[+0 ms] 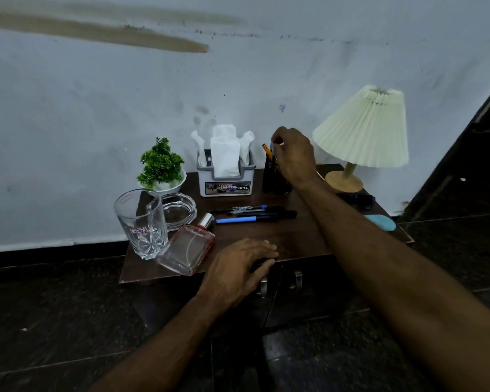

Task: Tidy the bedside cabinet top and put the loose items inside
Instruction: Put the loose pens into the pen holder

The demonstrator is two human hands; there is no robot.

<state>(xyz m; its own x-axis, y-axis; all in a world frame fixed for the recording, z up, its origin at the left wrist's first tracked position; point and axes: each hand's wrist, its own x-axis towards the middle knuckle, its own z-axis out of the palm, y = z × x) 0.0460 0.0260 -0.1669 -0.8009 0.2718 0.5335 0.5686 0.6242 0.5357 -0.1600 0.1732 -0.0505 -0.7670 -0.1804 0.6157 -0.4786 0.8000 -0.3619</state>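
The dark wooden bedside cabinet top [266,239] carries several loose markers and pens [252,215] lying side by side in the middle. At the back stands a black pen holder [274,181]. My right hand [293,157] is over it, its fingertips pinching a blue pen [271,147] beside an orange pen [266,151] that sticks up from the holder. My left hand [238,267] rests on the cabinet's front edge with its fingers draped over it. A clear perfume bottle [187,250] lies on its side at the front left.
On the left stand a tall drinking glass [140,222], a glass ashtray [178,210] and a small potted plant [161,165]. A tissue holder [225,179] sits at the back, a lamp [362,131] at the right. Dark glasses [356,199] and a light-blue object [379,222] lie at the right edge. Metal door handles [297,280] show below.
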